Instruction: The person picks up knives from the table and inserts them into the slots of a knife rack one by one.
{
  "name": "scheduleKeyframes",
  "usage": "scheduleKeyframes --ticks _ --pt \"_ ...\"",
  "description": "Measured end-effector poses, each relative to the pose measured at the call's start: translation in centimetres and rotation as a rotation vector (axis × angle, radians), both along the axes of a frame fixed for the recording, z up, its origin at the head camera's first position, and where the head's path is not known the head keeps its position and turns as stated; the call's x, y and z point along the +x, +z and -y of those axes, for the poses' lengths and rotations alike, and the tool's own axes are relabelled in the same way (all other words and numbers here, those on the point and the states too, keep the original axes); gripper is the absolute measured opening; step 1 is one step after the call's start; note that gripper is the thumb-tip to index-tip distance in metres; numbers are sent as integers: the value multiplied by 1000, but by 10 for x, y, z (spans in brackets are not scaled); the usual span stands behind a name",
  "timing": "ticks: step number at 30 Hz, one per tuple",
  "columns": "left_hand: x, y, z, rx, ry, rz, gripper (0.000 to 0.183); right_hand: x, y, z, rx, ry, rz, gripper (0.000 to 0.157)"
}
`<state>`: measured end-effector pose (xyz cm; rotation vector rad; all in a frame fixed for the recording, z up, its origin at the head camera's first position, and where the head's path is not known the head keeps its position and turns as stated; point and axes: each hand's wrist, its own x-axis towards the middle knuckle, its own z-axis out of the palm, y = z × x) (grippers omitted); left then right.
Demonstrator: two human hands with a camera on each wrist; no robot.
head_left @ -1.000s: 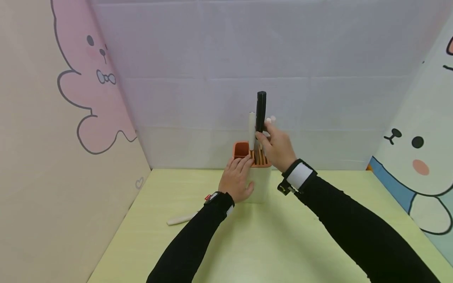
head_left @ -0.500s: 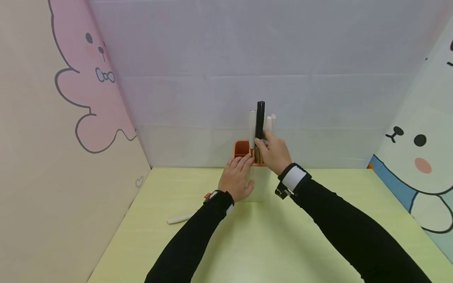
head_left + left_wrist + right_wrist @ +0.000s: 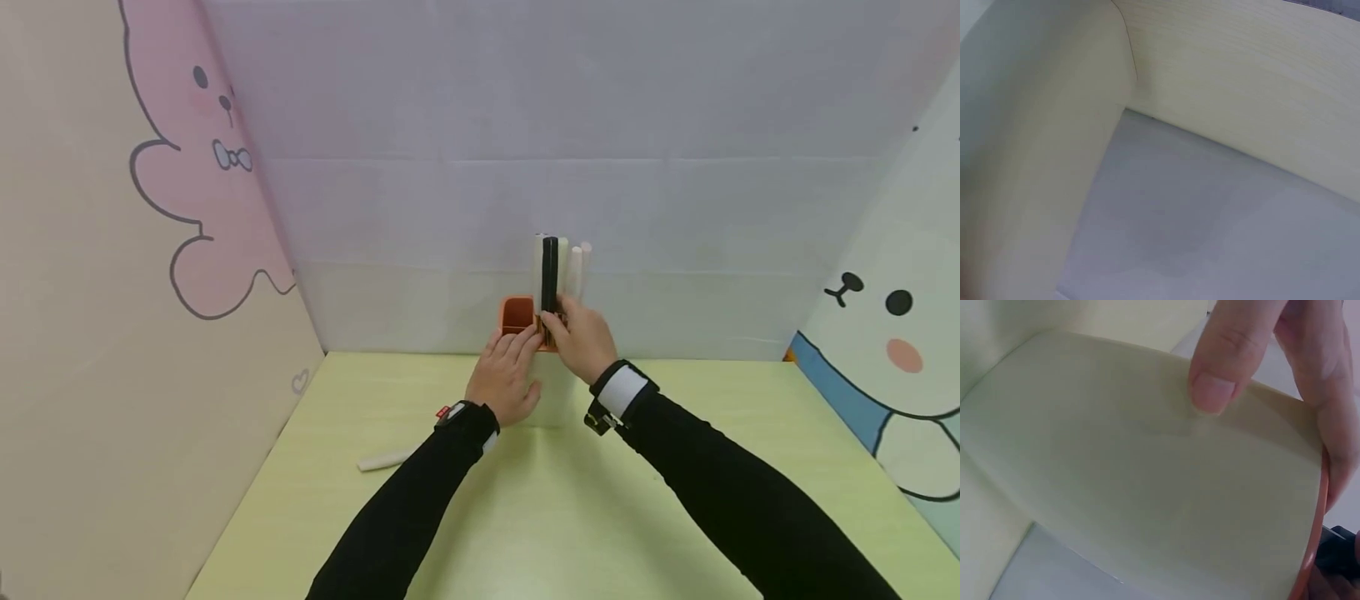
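A pale green knife holder (image 3: 553,392) with an orange top stands near the back of the table. My left hand (image 3: 504,379) grips its left side, fingers over the orange rim (image 3: 1319,531) and thumb against the pale wall in the right wrist view. Upright in a slot stands a black-handled knife (image 3: 550,271), and my right hand (image 3: 585,337) holds it low on the handle, close to the rim. Its blade is out of sight. Several white handles (image 3: 576,271) rise around it. The left wrist view shows no hand.
On the table (image 3: 525,517), a white handle (image 3: 384,459) lies left of the holder, its other end hidden behind my left sleeve. A white wall (image 3: 420,308) rises close behind the holder. Printed panels stand on both sides.
The black-handled knife has gone down into the holder, its top now about level with the white handles. My right hand moved down with it. The left hand keeps its place.
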<state>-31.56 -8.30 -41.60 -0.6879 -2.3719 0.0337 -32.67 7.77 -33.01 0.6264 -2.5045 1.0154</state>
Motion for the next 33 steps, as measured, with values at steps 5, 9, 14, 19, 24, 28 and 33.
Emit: scheduleKeyframes --ticks 5,9,14,19,24,28,33 --pt "0 -4 0 25 -9 -2 67 1 -8 1 0 -18 7 38" --pt "-2 -5 0 38 -25 -31 66 -1 -11 0 -13 -27 -18 38" --pt "-4 -6 0 45 -40 -38 64 -3 -16 0 -40 -39 -46 36" --pt "-4 -6 -2 44 -37 -29 65 -4 -23 2 -62 -60 -57 38" --pt "-3 -5 -3 51 -32 -19 66 -6 -29 3 -105 -87 -139 37" --pt "-2 -4 -3 63 -42 -28 62 -6 -33 2 -133 -81 -194 35" --pt "-3 -5 -1 75 -46 -44 61 -10 -35 2 -135 -82 -229 31"
